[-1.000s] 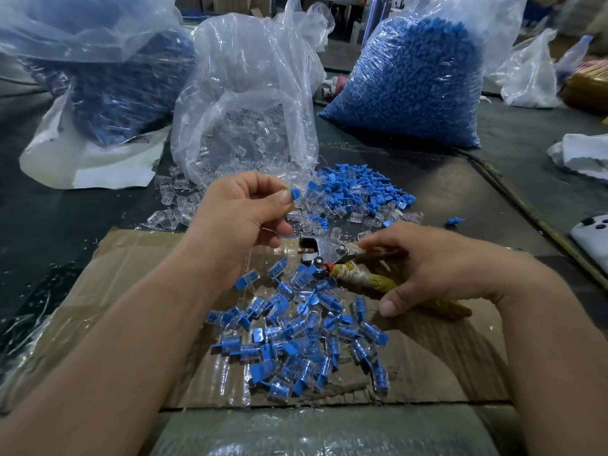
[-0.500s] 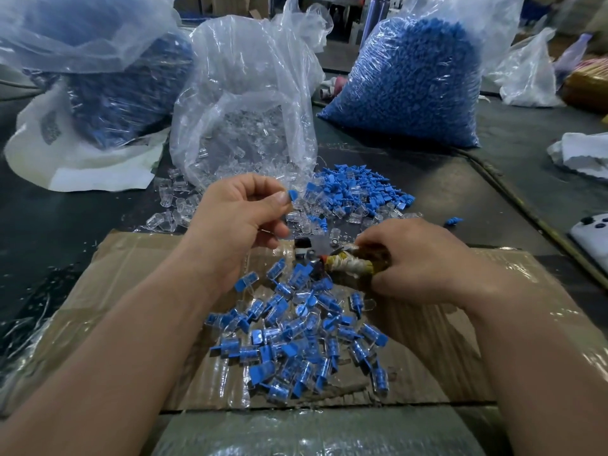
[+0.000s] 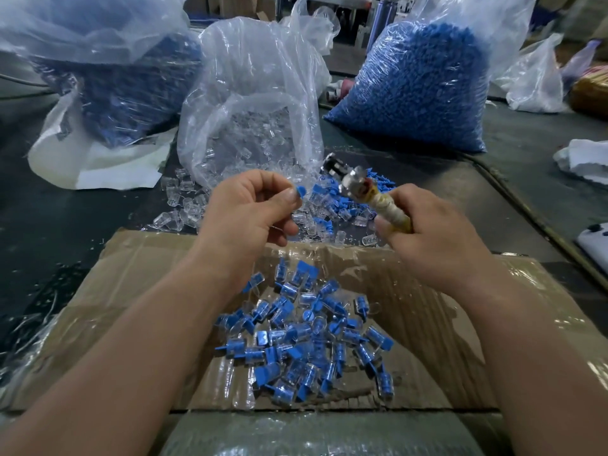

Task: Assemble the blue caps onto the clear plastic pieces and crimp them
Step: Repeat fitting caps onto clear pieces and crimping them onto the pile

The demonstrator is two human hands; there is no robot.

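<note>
My left hand (image 3: pixel 245 213) pinches a small blue cap (image 3: pixel 300 191) between thumb and fingers; any clear piece under it is hidden. My right hand (image 3: pixel 427 238) grips the tape-wrapped handle of the crimping pliers (image 3: pixel 355 184), raised off the board with the metal jaws pointing up and left, close to the cap. A pile of assembled blue-and-clear pieces (image 3: pixel 306 337) lies on the taped cardboard (image 3: pixel 427 324) below both hands. Loose blue caps (image 3: pixel 329 192) and loose clear pieces (image 3: pixel 184 205) lie just beyond the cardboard.
An open bag of clear pieces (image 3: pixel 250 103) stands behind my left hand. A full bag of blue caps (image 3: pixel 418 83) sits at the back right, another blue-filled bag (image 3: pixel 108 77) at the back left. White cloth (image 3: pixel 582 162) and a light device (image 3: pixel 595 245) lie at the right.
My right hand picked the pliers up off the cardboard and raised them, jaws now tilted up beside the cap. My left hand stayed put, still pinching the blue cap.
</note>
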